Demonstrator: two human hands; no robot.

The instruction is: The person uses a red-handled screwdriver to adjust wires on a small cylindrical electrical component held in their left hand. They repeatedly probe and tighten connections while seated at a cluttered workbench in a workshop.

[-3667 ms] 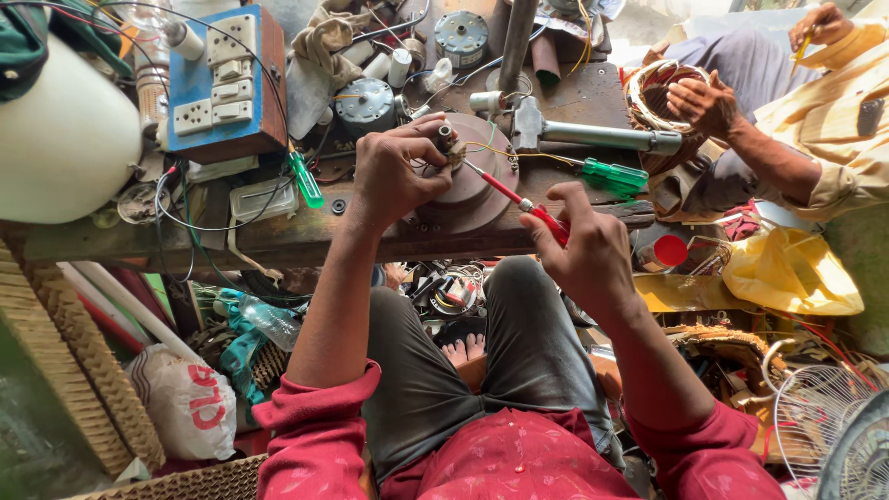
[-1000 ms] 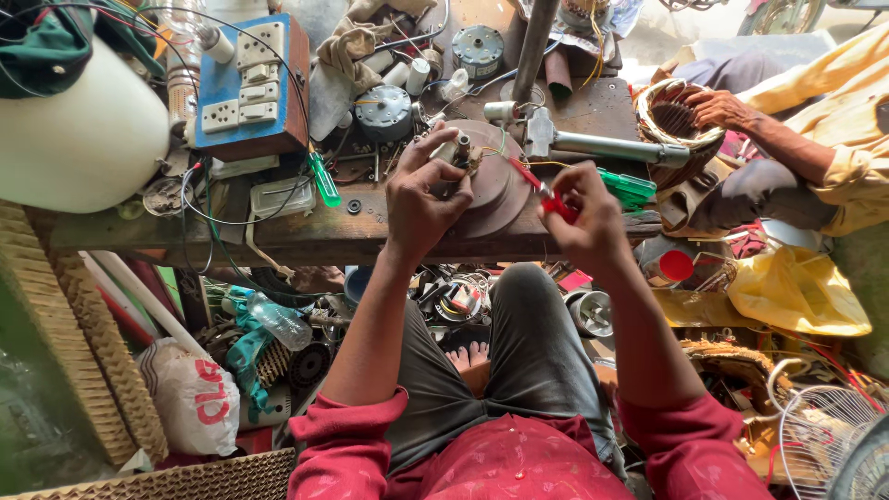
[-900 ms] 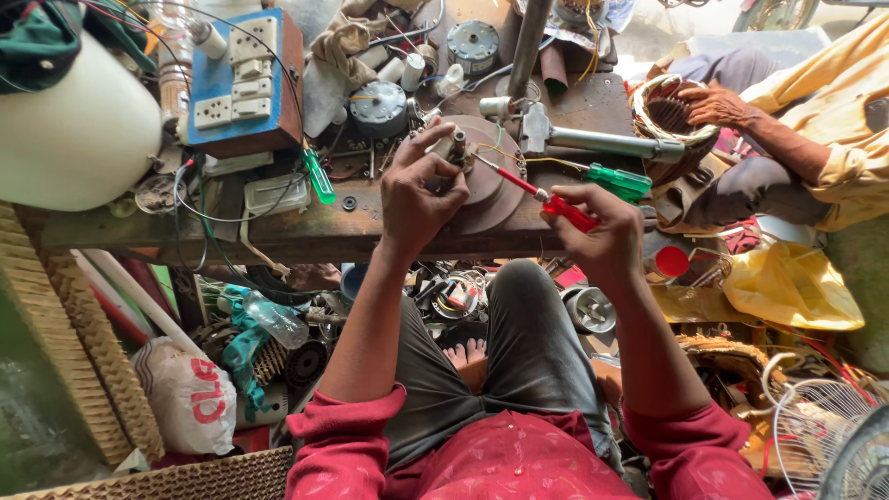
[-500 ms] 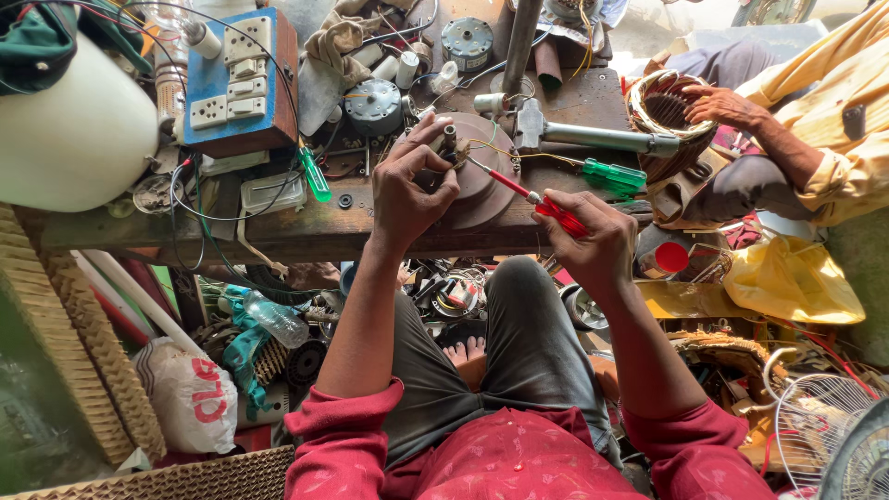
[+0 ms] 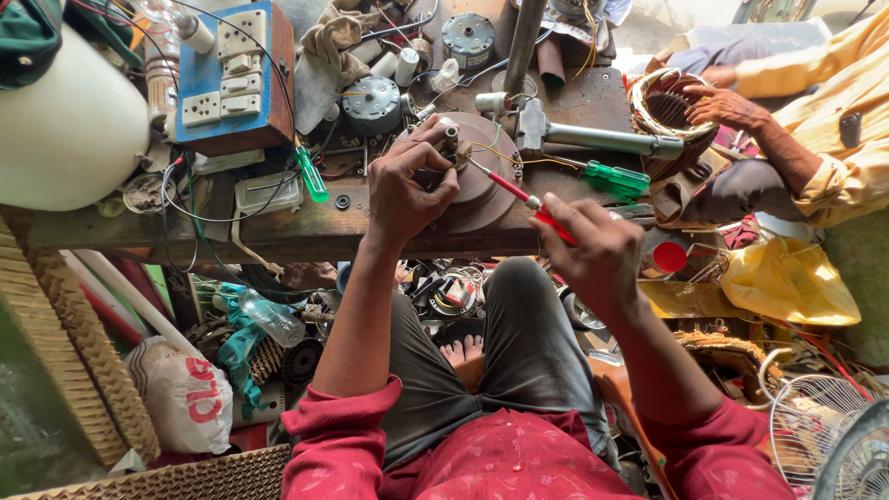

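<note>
My left hand [image 5: 412, 181] grips a small metal part [image 5: 451, 141] on top of a round brown motor housing [image 5: 486, 190] that rests on the wooden bench [image 5: 306, 231]. My right hand [image 5: 593, 250] holds a red-handled screwdriver [image 5: 519, 193]. Its tip points up and left and touches the small part beside my left thumb. Thin wires run across the housing. Both arms wear red sleeves, and my knees in grey trousers are under the bench edge.
A blue switchboard [image 5: 231, 79], a green screwdriver [image 5: 310, 173], another green-handled screwdriver [image 5: 619, 176], small motors [image 5: 372, 102] and a metal pipe [image 5: 602, 141] lie on the bench. Another person's hand [image 5: 732, 106] holds a wire coil at right. A white shade [image 5: 69, 120] is at left; scrap parts fill the floor.
My left hand stays on the small part atop the housing. My right hand has drawn slightly back with the screwdriver, whose tip remains at the part. The view shifted a little.
</note>
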